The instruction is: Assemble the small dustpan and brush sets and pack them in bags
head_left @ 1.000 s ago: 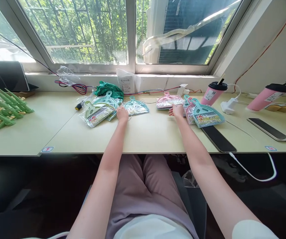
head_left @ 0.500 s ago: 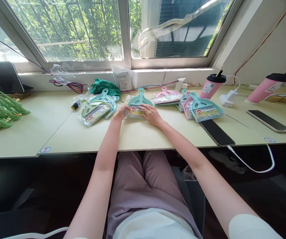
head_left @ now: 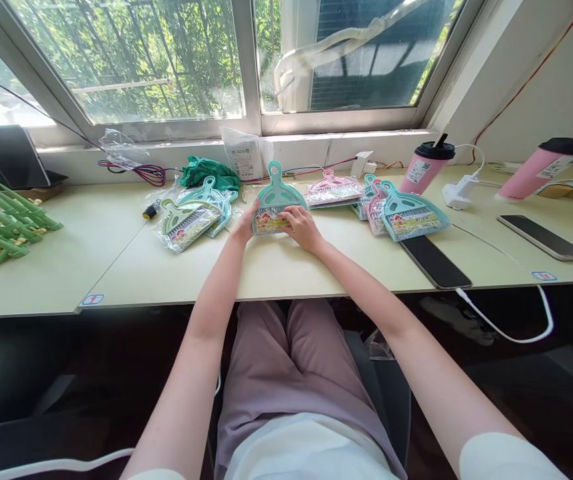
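Between my hands is a teal toy dustpan (head_left: 282, 195) with a small brush and a printed label at its front edge, its looped handle pointing away from me. My left hand (head_left: 244, 225) grips its left edge, fingers partly hidden. Across the label on the right side lie the bent fingers of my right hand (head_left: 302, 228), holding that side. To the left lies a green dustpan set (head_left: 189, 224) in clear wrap, on top of blue ones (head_left: 209, 195). A pink set (head_left: 334, 189) rests behind on the right. Farther right, another teal set (head_left: 411, 212) overlaps a pink one (head_left: 377, 211).
A black phone (head_left: 437, 263) with a white cable lies under the right pile, and a second phone (head_left: 544, 236) farther right. Two pink cups (head_left: 424, 169) stand near a white plug adapter (head_left: 460, 193). Green plastic bag (head_left: 211, 175) and wires (head_left: 133, 171) lie along the sill. Green bamboo-like stalks (head_left: 6, 220) sit left.
The teal dustpan has come up slightly off the table, its handle end raised and tilted a little left. Both hands keep hold of it.
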Demonstrator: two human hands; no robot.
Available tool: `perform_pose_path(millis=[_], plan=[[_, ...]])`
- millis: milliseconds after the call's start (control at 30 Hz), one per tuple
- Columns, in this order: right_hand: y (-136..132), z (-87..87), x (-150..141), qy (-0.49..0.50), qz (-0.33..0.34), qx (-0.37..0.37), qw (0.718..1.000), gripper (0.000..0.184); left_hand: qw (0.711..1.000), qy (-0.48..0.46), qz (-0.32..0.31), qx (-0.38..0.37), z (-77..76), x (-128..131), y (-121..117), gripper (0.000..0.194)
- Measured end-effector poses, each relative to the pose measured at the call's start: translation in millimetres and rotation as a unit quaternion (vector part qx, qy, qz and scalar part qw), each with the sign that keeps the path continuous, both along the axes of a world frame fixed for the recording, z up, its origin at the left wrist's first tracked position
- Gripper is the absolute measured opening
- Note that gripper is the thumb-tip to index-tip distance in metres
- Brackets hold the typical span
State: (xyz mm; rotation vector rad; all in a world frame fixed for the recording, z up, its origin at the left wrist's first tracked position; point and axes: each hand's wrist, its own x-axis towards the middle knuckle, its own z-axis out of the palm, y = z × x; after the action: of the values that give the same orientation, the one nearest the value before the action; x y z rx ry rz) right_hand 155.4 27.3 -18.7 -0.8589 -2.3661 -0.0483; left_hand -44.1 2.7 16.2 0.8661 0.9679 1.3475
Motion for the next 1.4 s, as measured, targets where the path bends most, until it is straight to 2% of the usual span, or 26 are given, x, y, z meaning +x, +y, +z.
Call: perform_pose_path(millis=[133, 300, 433, 567, 700, 900, 1033, 1167, 1300, 1400], plan=[[-1.9, 1.1, -1.9, 0.003, 0.008, -0.012, 1.0, 0.033, 1.0, -0.021, -0.014, -0.004, 1.1, 13.5, -1.9, 0.058], [-4.1, 6.1, -1.6, 0.004, -0.019, -0.021, 1.0, 0.029, 0.999, -0.024, -0.047, -0.003, 2.0, 24.6, -6.3, 0.051], [-4.1, 8.3, -1.0, -0.015, -0.026, -0.012, 0.999, 0.021, 0.999, -0.021, -0.049, -0.012, 1.2, 22.7, -5.2, 0.053], [-2.6, 8.6, -1.6, -0.03, -0.037, -0.008, 0.999, 0.023, 0.999, -0.009, -0.047, -0.011, -1.3, 17.5, -1.7, 0.056], [-4.6, 9.7, -1.5, -0.041, -0.045, -0.005, 0.998, 0.03, 1.0, 0.001, -0.03, -0.008, -4.2, 15.7, 0.8, 0.058], [-13.8, 13.1, -3.8, -0.043, -0.009, 0.062, 0.997, 0.043, 0.999, 0.009, 0.027, -0.027, -8.2, 11.3, 8.9, 0.056], [-14.7, 14.1, -4.6, -0.061, 0.032, 0.062, 0.996, 0.043, 0.995, -0.006, 0.08, -0.056, -4.1, 1.7, 10.0, 0.06], [-14.9, 13.5, -5.6, -0.1, 0.065, 0.063, 0.991, 0.04, 0.99, -0.021, 0.127, -0.05, 2.0, -12.3, 5.6, 0.063], [-22.9, 19.3, -6.2, -0.14, 0.031, 0.059, 0.988, 0.043, 0.992, -0.01, 0.12, -0.03, 3.2, -16.1, 2.4, 0.069], [-31.7, 27.0, -7.3, -0.16, -0.014, 0.022, 0.987, 0.049, 0.992, -0.03, 0.123, -0.018, 2.8, -11.6, 1.0, 0.063]])
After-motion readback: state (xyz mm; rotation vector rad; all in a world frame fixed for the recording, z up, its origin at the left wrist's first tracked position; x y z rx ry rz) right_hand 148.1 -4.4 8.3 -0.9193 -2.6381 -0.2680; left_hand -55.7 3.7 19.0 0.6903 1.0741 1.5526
